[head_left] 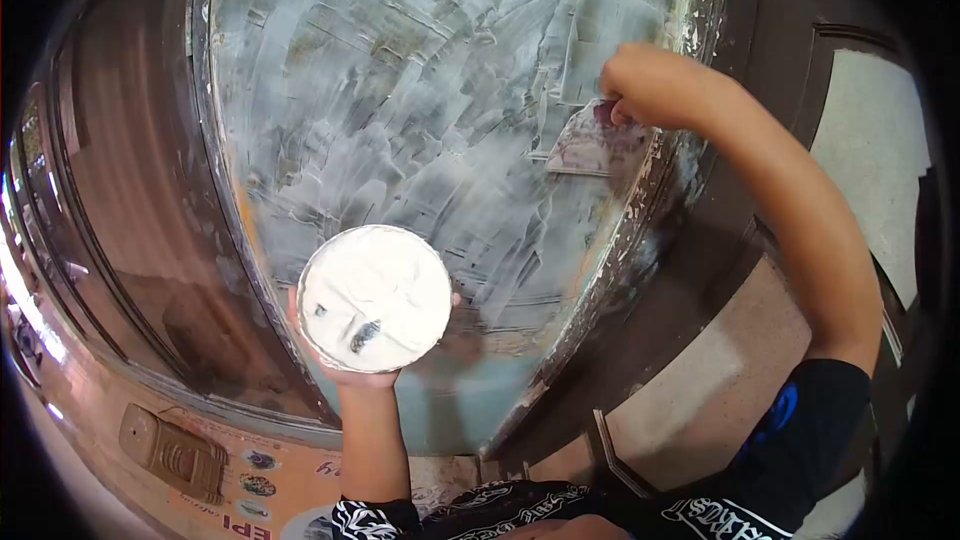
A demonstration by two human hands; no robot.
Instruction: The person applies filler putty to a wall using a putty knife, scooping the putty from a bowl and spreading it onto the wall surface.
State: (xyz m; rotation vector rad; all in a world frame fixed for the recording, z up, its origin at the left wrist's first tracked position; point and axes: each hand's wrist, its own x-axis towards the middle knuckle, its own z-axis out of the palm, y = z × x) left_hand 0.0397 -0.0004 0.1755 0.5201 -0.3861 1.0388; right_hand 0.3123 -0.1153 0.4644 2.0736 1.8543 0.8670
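Note:
My left hand [358,377] is wrapped round the underside and sides of a round tub of white putty [385,285], held in front of the panel. The paste in it is smeared, with a dark gap near the bottom of its surface. Farther up on the right, my right hand [645,85] is closed on a wide putty knife [592,150]. Its blade lies at or very close to the grey panel [420,120], near the right edge; firm contact is hard to make out. Streaky whitish coats cover the panel, with a smoother greenish strip at the bottom.
Chipped frame edges [620,250] border the panel. Dark brown woodwork with pale inset panels [715,370] stands on the right, and brown panelling [150,160] on the left. A brown plastic object [175,452] lies on printed orange sheeting [285,480] at lower left.

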